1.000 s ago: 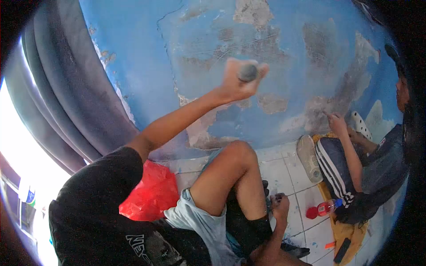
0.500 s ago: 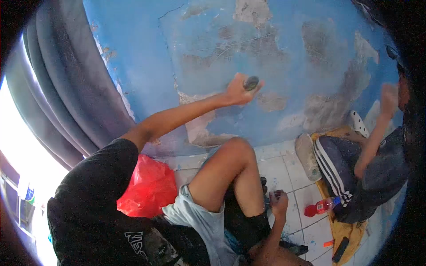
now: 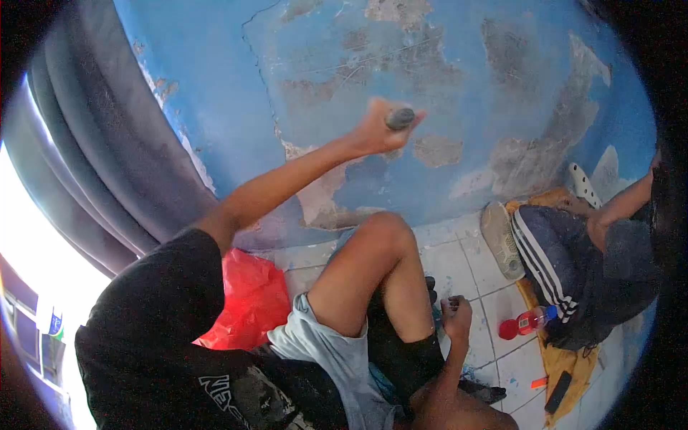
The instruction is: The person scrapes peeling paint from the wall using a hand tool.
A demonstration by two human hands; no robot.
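Note:
My left hand (image 3: 387, 129) is closed round the dark rounded end of a tool (image 3: 400, 118), in front of the blue wall (image 3: 430, 186) with its grey, peeled patches. The rest of the tool is hidden by the fist. Low beside my bent knee, my right hand (image 3: 456, 317) hangs over the tiled floor with its fingers curled; what they hold, if anything, is too small to make out.
A red plastic bag (image 3: 251, 297) lies left of my thigh, below a grey curtain (image 3: 115, 143). At the right sits another person (image 3: 623, 265), near a red bottle (image 3: 532, 320), a yellow cloth (image 3: 573, 365) and a dark object (image 3: 558, 391) on it.
My left hand has shifted a little over the wall with the tool still in it. The other person's raised arm has moved down and right, toward their head. My right hand stays low.

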